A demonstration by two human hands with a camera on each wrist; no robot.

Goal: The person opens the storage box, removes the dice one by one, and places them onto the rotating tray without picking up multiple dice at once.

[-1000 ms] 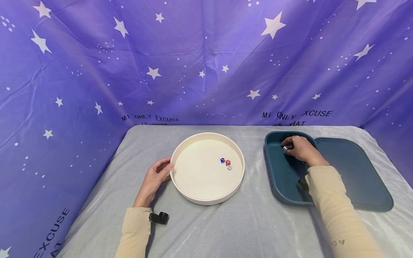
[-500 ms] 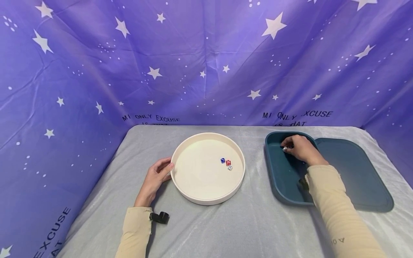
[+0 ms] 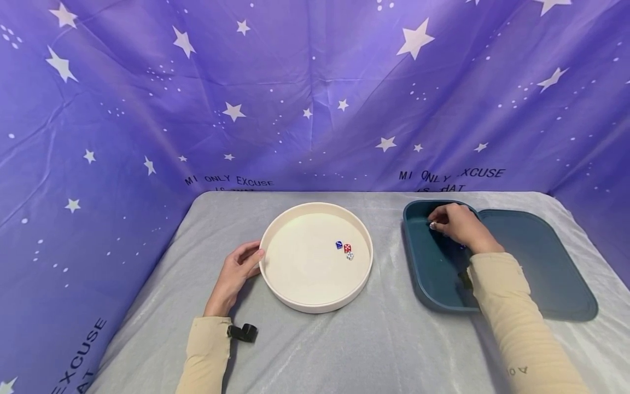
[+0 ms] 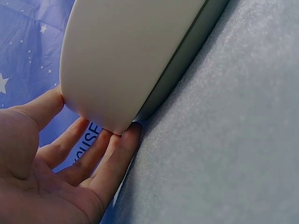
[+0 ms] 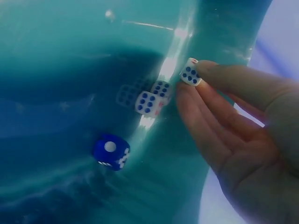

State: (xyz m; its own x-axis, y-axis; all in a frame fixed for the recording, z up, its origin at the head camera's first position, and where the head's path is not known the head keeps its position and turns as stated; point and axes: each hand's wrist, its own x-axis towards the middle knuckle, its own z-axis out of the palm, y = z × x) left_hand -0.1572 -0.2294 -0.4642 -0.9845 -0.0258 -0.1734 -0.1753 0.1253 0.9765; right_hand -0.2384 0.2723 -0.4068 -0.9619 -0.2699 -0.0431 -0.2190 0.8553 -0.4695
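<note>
1. Pinching: right hand (image 3: 460, 225) inside the teal box (image 3: 435, 287), a held white die (image 5: 190, 72) between thumb and fingertips. Right wrist view gives its blue pips clearly; head view gives only a pale speck at the fingertips.
2. Left hand (image 3: 235, 276), at the near-left edge of the cream tray (image 3: 305, 273): thumb on the rim, fingers against the outer wall. Left wrist view alone shows these fingers spread, gaps between them, tips meeting the tray low down.
3. Cream tray, round, resting on grey cloth (image 3: 320, 355). Contents, right of centre: one blue die (image 3: 338, 245), one red die (image 3: 347, 248), one white die (image 3: 350, 255), grouped closely.
4. Teal box, right of the tray. Contents, by right wrist view: a second blue die (image 5: 111, 152); two loose white dice (image 5: 149, 103) with blue pips, one partly behind the other, faint reflections beside them.
5. Teal lid (image 3: 551, 268), flat, right of the box; partly covered by the right sleeve (image 3: 512, 306).
6. Obscured: box's right side, behind hand and sleeve. Tray interior outside left wrist view. Both sleeves cut off at the lower edge.
</note>
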